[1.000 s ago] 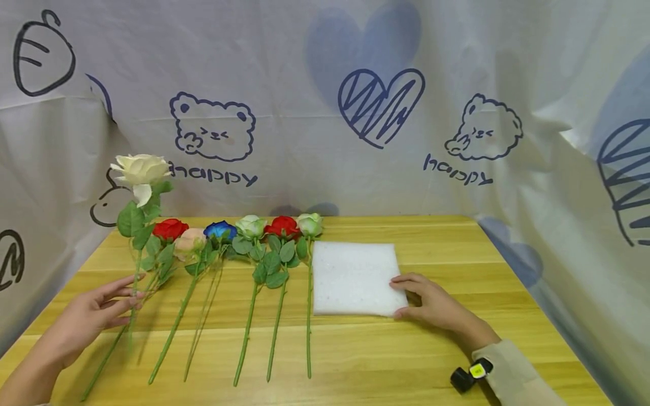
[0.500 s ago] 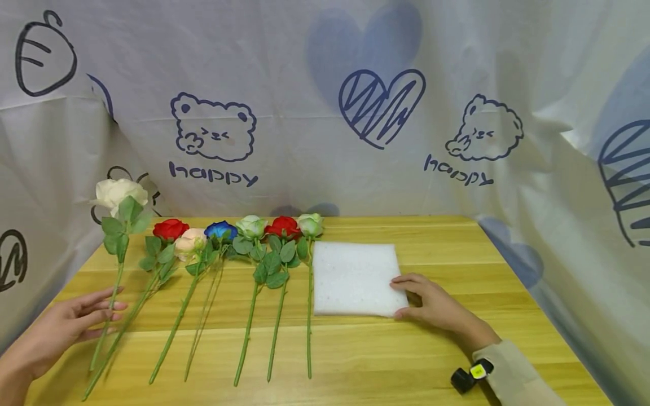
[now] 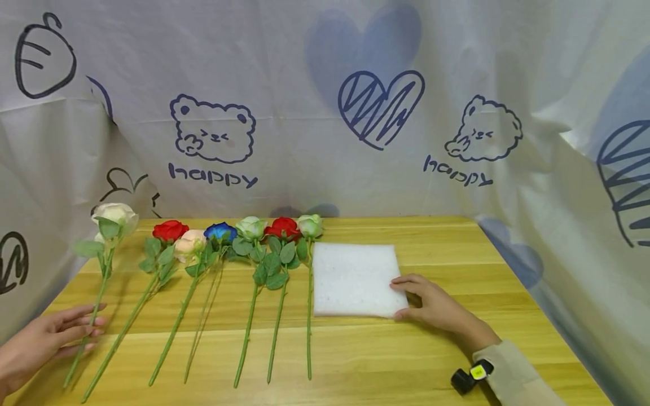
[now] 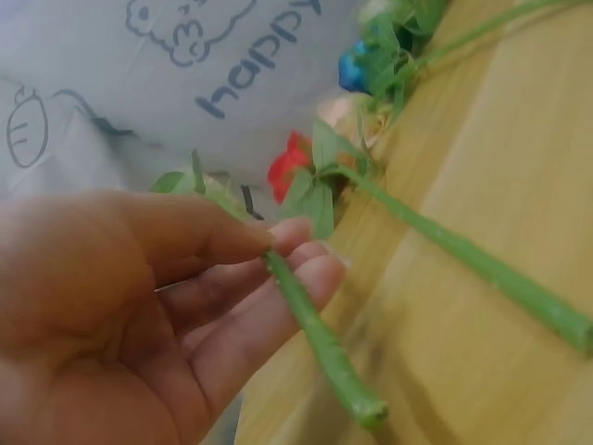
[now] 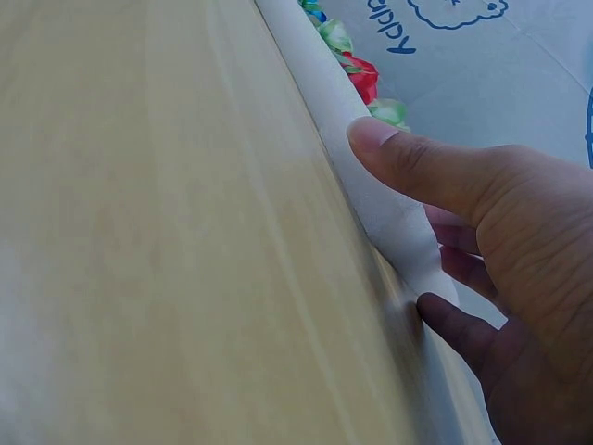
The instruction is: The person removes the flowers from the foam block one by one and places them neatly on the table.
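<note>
At the table's left side, a white rose (image 3: pixel 115 217) slants with its bloom toward the back. My left hand (image 3: pixel 48 338) pinches its green stem (image 4: pixel 320 338) between thumb and fingers, with the cut end sticking out below. A white foam sheet (image 3: pixel 355 279) lies flat right of the flowers. My right hand (image 3: pixel 431 301) holds the sheet's right edge, thumb at the near corner and fingers farther up; the right wrist view shows the thumb (image 5: pixel 417 167) on the foam. Nearest to the left hand is a red rose (image 3: pixel 170 230) lying on the table.
To the right of that red rose lie a peach rose (image 3: pixel 190 243), a blue rose (image 3: pixel 220 232), a pale green rose (image 3: pixel 251 227), another red rose (image 3: pixel 283 227) and a second pale green one (image 3: pixel 310 225), stems toward me. A printed cloth (image 3: pixel 304 141) hangs behind the wooden table (image 3: pixel 437 366).
My left hand has moved left and toward me with the white rose, whose bloom has come down toward the table beside the red rose. The right hand and foam sheet have stayed put.
</note>
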The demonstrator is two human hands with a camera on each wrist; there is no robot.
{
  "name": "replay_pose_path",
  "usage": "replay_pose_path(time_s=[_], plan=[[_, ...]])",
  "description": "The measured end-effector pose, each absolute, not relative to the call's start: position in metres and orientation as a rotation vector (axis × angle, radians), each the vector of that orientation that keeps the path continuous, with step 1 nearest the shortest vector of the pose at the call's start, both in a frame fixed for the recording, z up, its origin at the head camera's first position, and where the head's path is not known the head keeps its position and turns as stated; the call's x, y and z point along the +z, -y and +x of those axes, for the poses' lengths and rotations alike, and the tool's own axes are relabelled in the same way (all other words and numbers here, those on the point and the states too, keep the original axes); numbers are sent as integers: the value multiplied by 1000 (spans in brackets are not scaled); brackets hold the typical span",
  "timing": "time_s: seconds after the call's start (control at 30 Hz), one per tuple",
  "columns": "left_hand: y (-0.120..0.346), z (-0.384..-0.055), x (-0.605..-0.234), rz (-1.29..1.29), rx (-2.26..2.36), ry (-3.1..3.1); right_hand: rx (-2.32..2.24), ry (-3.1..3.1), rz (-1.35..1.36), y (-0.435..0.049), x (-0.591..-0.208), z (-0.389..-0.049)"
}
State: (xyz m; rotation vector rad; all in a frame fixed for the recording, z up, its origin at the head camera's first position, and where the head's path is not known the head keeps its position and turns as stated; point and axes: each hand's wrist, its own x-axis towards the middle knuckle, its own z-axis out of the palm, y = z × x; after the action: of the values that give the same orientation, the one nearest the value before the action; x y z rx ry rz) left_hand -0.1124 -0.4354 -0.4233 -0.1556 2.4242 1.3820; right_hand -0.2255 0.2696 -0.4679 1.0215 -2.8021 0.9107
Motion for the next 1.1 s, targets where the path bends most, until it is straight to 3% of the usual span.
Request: replay_pose_path(time_s=[0.5, 1.1], plan=[[436, -114, -434, -269, 1379, -2367, 923, 2798, 1025, -269, -468, -225], [432, -119, -434, -110, 1055, -2567, 924, 2816, 1010, -269, -470, -226]])
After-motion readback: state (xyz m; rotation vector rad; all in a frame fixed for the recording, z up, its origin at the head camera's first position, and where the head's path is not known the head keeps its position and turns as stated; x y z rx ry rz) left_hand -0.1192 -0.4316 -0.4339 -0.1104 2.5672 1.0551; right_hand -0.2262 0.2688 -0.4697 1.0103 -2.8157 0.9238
